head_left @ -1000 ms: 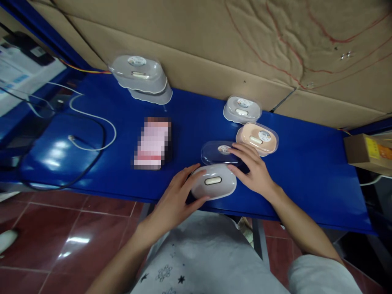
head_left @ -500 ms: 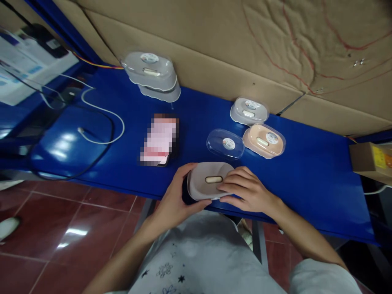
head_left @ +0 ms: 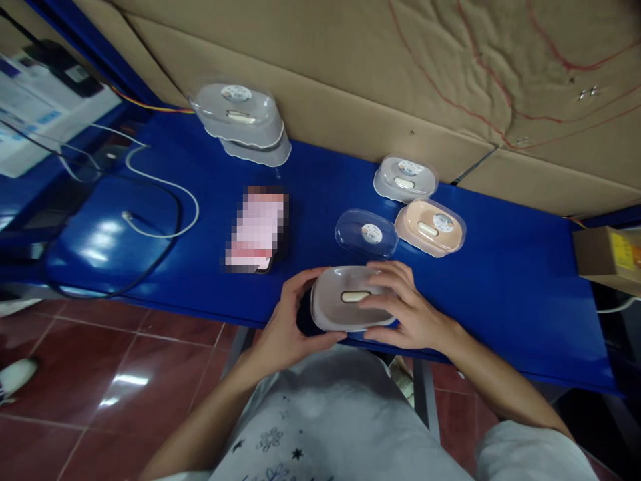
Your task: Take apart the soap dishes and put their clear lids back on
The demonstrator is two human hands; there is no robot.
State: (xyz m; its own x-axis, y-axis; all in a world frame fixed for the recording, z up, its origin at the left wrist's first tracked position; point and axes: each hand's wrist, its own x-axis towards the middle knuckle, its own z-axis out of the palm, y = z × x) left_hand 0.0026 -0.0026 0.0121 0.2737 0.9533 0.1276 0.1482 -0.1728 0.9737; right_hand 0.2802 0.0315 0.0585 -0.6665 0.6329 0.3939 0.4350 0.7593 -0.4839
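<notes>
A grey oval box [head_left: 333, 304] with a cream handle piece on top is at the near edge of the blue table. My left hand [head_left: 290, 321] grips its left end, thumb along the near side and fingers at the far side. On its right end lies my right hand [head_left: 405, 304], fingers bent over the top and thumb at the near side. Just beyond the box is a clear oval lid [head_left: 350, 234] with a round sticker. Beside that lid sits a peach box [head_left: 435, 237] under a clear cover, and behind it a grey covered box [head_left: 395, 190].
Two stacked grey boxes [head_left: 250, 130] stand at the back left. A phone [head_left: 258, 230] with a blurred screen lies on the blue table [head_left: 505, 287]. Cables [head_left: 187, 190] curl at the left. A cardboard box [head_left: 595, 257] is at the right edge, and a cardboard wall [head_left: 340, 87] rises behind.
The grey box in my hands has shifted slightly right. The fingers of my right hand have spread and reach farther over its far side. The whole view has moved a little.
</notes>
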